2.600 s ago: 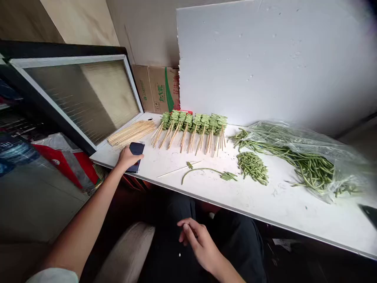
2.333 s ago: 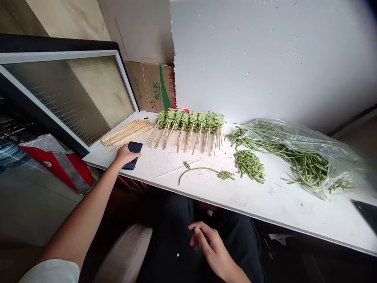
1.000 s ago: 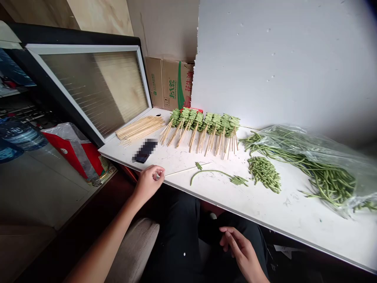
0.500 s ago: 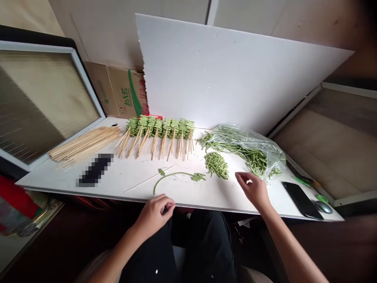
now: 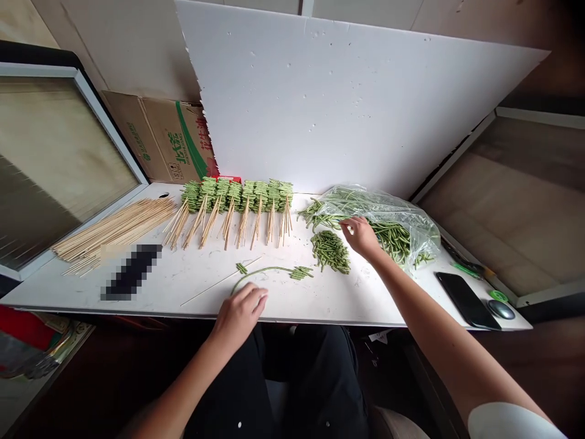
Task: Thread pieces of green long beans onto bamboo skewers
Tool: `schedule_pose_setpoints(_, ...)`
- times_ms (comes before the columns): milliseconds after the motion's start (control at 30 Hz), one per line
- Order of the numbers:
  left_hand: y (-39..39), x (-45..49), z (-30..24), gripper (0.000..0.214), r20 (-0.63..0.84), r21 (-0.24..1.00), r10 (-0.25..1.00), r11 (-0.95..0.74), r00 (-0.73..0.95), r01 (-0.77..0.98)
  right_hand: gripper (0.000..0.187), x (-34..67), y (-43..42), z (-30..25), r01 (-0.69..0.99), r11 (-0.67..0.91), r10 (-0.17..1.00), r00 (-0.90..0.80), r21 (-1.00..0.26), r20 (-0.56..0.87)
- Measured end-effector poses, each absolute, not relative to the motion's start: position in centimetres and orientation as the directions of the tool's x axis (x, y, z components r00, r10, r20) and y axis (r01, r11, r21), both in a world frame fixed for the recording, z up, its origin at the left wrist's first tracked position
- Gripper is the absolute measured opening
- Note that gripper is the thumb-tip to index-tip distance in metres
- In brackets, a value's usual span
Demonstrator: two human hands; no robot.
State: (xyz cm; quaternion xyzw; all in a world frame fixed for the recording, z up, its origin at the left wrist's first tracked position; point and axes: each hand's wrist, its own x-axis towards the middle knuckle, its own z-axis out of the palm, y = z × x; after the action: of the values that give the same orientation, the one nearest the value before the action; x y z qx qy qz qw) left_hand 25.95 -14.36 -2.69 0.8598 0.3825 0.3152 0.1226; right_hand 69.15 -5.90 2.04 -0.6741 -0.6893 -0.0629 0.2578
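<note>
My left hand is at the table's front edge with its fingers curled together and nothing visible in them. Its knuckles are beside the near end of a long green bean that lies in a curve. Around it lie a bare bamboo skewer, a few short bean pieces on the skewer's line and a small group of cut pieces. My right hand is closed in a pinch by the loose long beans; what its fingertips hold, if anything, is hidden. Just below it sits a heap of cut beans.
Bean-loaded skewers line the back of the table, with loose skewers to their left. A clear plastic bag covers long beans at right. A black phone lies at the right edge. A white board stands behind.
My right hand has moved forward and left, from beside the cut heap to the long beans. My left hand has come slightly up to the table edge, near the bean's end. The view has shifted slightly.
</note>
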Motion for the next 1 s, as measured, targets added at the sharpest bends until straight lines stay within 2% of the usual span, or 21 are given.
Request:
schedule_pose_setpoints(167,-7.9,30.1,-2.0,0.027,0.359,0.257,0.71,-0.699,0.606,0.667,0.029,64.0,-6.9,1.5,0.93,0.208,0.868,-0.033,-0.304,0.495)
schedule_pose_setpoints(233,-6.5,31.5,-2.0,0.019,0.345,0.235,0.679,-0.731,0.648,0.641,0.027,62.6,-7.8,1.4,0.915,0.25,0.864,-0.062,-0.318,0.5)
schedule_pose_setpoints(400,-6.1,32.5,-2.3,0.026,0.366,0.223,0.64,-0.765,0.675,0.604,0.025,60.3,-10.5,1.7,0.873,0.321,0.86,-0.106,-0.367,0.5)
schedule_pose_setpoints(600,-7.3,31.8,-2.1,0.019,0.429,0.253,0.632,-0.77,0.646,0.586,0.027,57.0,-13.3,2.9,0.778,0.379,0.887,-0.151,-0.501,0.437)
schedule_pose_setpoints(733,-8.1,31.3,-0.8,0.017,0.495,0.277,0.616,-0.78,0.613,0.561,0.038,55.1,-14.5,2.8,0.731,0.414,0.886,-0.186,-0.542,0.425)
schedule_pose_setpoints(833,-8.7,31.1,0.2,0.016,0.53,0.302,0.614,-0.781,0.584,0.547,0.028,54.0,-15.1,2.4,0.698,0.433,0.863,-0.138,-0.571,0.486)
schedule_pose_setpoints(933,-9.5,31.0,0.8,0.017,0.548,0.379,0.644,-0.76,0.534,0.528,0.02,53.2,-15.5,2.0,0.687,0.424,0.845,-0.065,-0.59,0.531)
schedule_pose_setpoints(1000,-10.1,31.0,1.0,0.017,0.537,0.491,0.686,-0.728,0.492,0.479,0.018,52.8,-15.9,2.0,0.688,0.414,0.837,-0.031,-0.596,0.546)
